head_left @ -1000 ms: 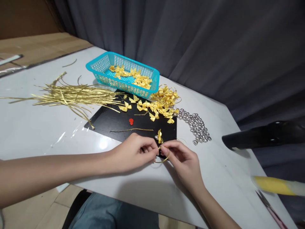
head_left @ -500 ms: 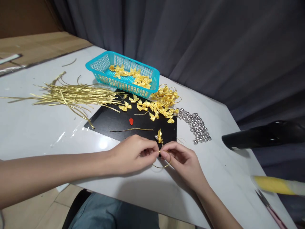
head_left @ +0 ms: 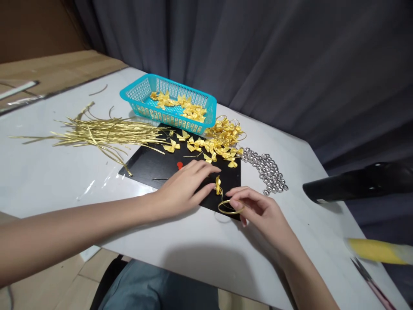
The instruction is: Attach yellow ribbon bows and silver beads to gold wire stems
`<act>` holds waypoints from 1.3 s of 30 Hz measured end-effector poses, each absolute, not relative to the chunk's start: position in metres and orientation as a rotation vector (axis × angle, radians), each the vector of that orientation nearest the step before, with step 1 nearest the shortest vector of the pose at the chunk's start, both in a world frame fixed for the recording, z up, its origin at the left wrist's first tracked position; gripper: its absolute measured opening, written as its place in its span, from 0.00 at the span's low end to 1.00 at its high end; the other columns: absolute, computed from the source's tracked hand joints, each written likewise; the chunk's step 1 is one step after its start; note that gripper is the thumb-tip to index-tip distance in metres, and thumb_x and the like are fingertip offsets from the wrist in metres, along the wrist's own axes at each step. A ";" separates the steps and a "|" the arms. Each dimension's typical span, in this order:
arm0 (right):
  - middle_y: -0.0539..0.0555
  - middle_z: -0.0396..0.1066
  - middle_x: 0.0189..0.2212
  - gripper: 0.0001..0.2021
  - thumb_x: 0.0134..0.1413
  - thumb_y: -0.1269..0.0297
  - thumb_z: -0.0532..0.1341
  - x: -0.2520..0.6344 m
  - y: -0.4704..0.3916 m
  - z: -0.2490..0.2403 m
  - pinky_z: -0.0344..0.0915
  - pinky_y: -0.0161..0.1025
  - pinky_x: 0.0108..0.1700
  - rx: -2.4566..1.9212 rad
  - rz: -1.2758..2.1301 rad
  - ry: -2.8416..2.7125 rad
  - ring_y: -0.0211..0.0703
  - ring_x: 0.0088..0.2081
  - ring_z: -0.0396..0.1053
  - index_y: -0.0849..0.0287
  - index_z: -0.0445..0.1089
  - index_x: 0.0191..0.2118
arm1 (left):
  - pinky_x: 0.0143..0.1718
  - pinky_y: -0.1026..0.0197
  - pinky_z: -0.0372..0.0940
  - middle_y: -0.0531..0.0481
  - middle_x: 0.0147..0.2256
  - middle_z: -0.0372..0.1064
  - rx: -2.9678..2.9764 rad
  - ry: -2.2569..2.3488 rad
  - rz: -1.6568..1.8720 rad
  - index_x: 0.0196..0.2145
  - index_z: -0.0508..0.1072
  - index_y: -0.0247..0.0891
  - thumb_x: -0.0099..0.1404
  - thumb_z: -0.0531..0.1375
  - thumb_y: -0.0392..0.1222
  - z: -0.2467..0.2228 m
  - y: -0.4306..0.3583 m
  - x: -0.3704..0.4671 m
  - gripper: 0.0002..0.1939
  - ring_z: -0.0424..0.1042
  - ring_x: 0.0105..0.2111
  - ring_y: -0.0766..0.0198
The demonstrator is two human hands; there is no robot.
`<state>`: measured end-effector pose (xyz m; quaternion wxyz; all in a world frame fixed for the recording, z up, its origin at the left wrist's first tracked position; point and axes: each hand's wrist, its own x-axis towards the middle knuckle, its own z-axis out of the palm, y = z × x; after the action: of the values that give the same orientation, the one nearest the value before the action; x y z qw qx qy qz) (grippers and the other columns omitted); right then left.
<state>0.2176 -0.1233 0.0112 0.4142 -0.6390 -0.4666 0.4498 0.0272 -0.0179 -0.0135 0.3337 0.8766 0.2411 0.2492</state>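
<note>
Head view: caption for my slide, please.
Right hand holds a gold loop while the left hand reaches beside a yellow bow over a black mat.

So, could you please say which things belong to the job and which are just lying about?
Likely the job's: gold loop, yellow bows, silver beads, gold cords, black mat, blue basket.
Seemingly just lying about: red piece, yellow object, black object, pink-handled tool.

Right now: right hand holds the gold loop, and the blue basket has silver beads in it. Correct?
Not quite: the head view shows yellow bows in the blue basket, not silver beads. The right hand does hold the gold loop.
</note>
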 end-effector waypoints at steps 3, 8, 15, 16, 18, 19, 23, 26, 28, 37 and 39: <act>0.60 0.68 0.50 0.16 0.46 0.51 0.70 0.215 -0.122 0.007 0.72 0.35 0.25 -1.632 1.221 -1.070 0.38 0.31 0.70 0.60 0.76 0.29 | 0.60 0.49 0.55 0.42 0.60 0.61 2.413 0.577 0.620 0.58 0.66 0.38 0.73 0.50 0.41 -0.019 -0.017 0.030 0.18 0.57 0.60 0.52; 0.58 0.67 0.52 0.14 0.46 0.53 0.71 0.215 -0.123 0.005 0.75 0.35 0.32 -1.584 1.323 -1.011 0.37 0.34 0.71 0.60 0.76 0.30 | 0.51 0.52 0.59 0.45 0.48 0.73 2.491 0.484 0.522 0.46 0.74 0.37 0.73 0.50 0.39 -0.020 -0.016 0.030 0.14 0.68 0.49 0.56; 0.54 0.70 0.41 0.14 0.45 0.55 0.72 0.212 -0.126 0.001 0.73 0.34 0.33 -1.480 1.523 -0.991 0.34 0.31 0.70 0.60 0.75 0.30 | 0.42 0.58 0.57 0.48 0.38 0.75 2.480 0.442 0.510 0.40 0.75 0.36 0.71 0.54 0.37 -0.017 -0.015 0.029 0.09 0.71 0.40 0.60; 0.53 0.70 0.39 0.14 0.46 0.55 0.72 0.212 -0.126 0.000 0.73 0.33 0.33 -1.477 1.539 -0.990 0.34 0.31 0.71 0.60 0.75 0.30 | 0.41 0.58 0.57 0.48 0.38 0.75 2.467 0.439 0.506 0.39 0.75 0.36 0.70 0.54 0.37 -0.017 -0.015 0.029 0.09 0.71 0.40 0.61; 0.52 0.71 0.37 0.14 0.47 0.54 0.72 0.210 -0.126 -0.001 0.72 0.32 0.33 -1.476 1.551 -0.977 0.33 0.31 0.71 0.60 0.75 0.31 | 0.41 0.59 0.56 0.49 0.36 0.75 2.436 0.442 0.499 0.37 0.74 0.37 0.70 0.56 0.38 -0.018 -0.014 0.029 0.07 0.71 0.39 0.61; 0.52 0.72 0.36 0.14 0.47 0.54 0.71 0.210 -0.126 -0.002 0.72 0.32 0.34 -1.475 1.553 -0.967 0.34 0.31 0.72 0.61 0.75 0.31 | 0.40 0.59 0.56 0.50 0.36 0.75 2.418 0.448 0.496 0.36 0.74 0.37 0.69 0.57 0.38 -0.019 -0.014 0.029 0.06 0.71 0.38 0.61; 0.51 0.74 0.30 0.15 0.48 0.54 0.71 0.208 -0.125 -0.003 0.72 0.32 0.33 -1.460 1.601 -0.943 0.34 0.28 0.74 0.61 0.73 0.32 | 0.39 0.59 0.56 0.51 0.33 0.75 2.367 0.479 0.486 0.34 0.73 0.37 0.67 0.60 0.39 -0.020 -0.015 0.028 0.05 0.71 0.37 0.61; 0.51 0.74 0.25 0.16 0.50 0.53 0.70 0.206 -0.124 -0.004 0.71 0.32 0.30 -1.438 1.673 -0.944 0.35 0.25 0.74 0.62 0.71 0.33 | 0.38 0.59 0.55 0.52 0.32 0.75 2.365 0.473 0.471 0.33 0.73 0.37 0.66 0.60 0.39 -0.021 -0.016 0.028 0.04 0.70 0.36 0.61; 0.50 0.74 0.24 0.16 0.51 0.53 0.69 0.206 -0.123 -0.005 0.70 0.32 0.28 -1.424 1.709 -0.944 0.35 0.24 0.73 0.61 0.70 0.33 | 0.38 0.59 0.55 0.52 0.32 0.74 2.366 0.468 0.462 0.33 0.73 0.37 0.65 0.60 0.39 -0.021 -0.017 0.028 0.04 0.70 0.35 0.61; 0.47 0.67 0.27 0.13 0.55 0.55 0.67 0.208 -0.131 0.002 0.64 0.31 0.32 -1.408 1.633 -1.120 0.32 0.28 0.67 0.61 0.69 0.34 | 0.29 0.64 0.64 0.48 0.39 0.70 1.770 0.626 0.484 0.44 0.67 0.37 0.67 0.54 0.39 -0.012 -0.023 0.029 0.09 0.71 0.28 0.68; 0.47 0.67 0.27 0.11 0.58 0.57 0.65 0.208 -0.134 0.006 0.61 0.31 0.32 -1.413 1.612 -1.214 0.32 0.28 0.64 0.60 0.68 0.34 | 0.22 0.65 0.63 0.49 0.36 0.71 1.478 0.624 0.340 0.46 0.66 0.37 0.68 0.54 0.46 -0.010 -0.025 0.030 0.12 0.69 0.21 0.70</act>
<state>0.2083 -0.1338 0.0059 0.3324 -0.5409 -0.4647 0.6172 0.0300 -0.0249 -0.0104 0.6822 0.6590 0.2781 0.1516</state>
